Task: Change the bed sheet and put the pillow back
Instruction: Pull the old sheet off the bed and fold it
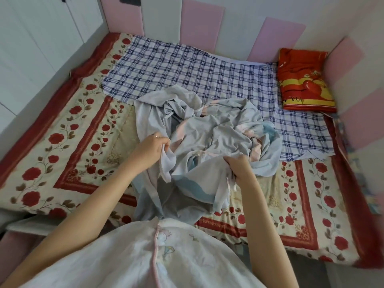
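A rose-patterned quilt [68, 146] covers the whole bed, its red border running along the near and left edges; pink and white padded panels [202, 23] line the wall behind and to the right. A blue check cloth [187, 67] lies flat over the far half of the quilt, reaching the panels. The sheet [218, 129], pale grey-blue with pink patches, sits crumpled in a heap at mid-bed, partly on the check cloth and partly on the quilt, its near end trailing toward the person's white top [145, 256]. The red and yellow pillow [303, 80] rests in the far right corner, against the panels and well apart from the sheet. The left hand [152, 145] pinches a fold at the heap's left side, fingers curled tight on the fabric; the right hand [239, 165] grips a bunch at the near right, fingers closed round it. A thin ring [154, 135] shows on a left finger.
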### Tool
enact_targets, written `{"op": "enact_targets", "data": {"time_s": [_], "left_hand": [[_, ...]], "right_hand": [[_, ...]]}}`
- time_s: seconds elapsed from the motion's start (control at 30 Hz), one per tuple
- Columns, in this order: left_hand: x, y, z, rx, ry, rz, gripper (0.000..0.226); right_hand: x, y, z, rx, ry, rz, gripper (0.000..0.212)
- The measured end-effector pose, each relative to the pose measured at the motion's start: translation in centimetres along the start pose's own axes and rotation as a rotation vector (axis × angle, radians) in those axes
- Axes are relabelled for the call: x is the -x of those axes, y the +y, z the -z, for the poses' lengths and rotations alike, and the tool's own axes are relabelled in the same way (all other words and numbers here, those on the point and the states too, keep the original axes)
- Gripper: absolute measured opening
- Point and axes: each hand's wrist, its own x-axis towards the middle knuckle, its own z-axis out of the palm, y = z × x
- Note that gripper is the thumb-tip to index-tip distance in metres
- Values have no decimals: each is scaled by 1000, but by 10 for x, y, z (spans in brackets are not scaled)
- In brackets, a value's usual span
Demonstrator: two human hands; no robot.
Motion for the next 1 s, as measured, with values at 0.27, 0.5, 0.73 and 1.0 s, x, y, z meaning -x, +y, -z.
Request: {"op": "enact_targets", "data": {"time_s": [0.27, 0.5, 0.73, 1.0], "left_hand": [[21, -21, -4, -366, -78, -1, 30], [32, -22, 4, 44, 146, 176, 39], [14, -5, 34, 598, 376, 413, 34], [15, -11, 40, -44, 189, 187, 36]], "right_hand": [[23, -4, -9, -295, -267, 265, 51], [30, 1, -11, 306, -284, 705, 68], [35, -25, -20, 652, 144, 1101, 13], [60, -41, -49, 306, -244, 972, 29]]}}
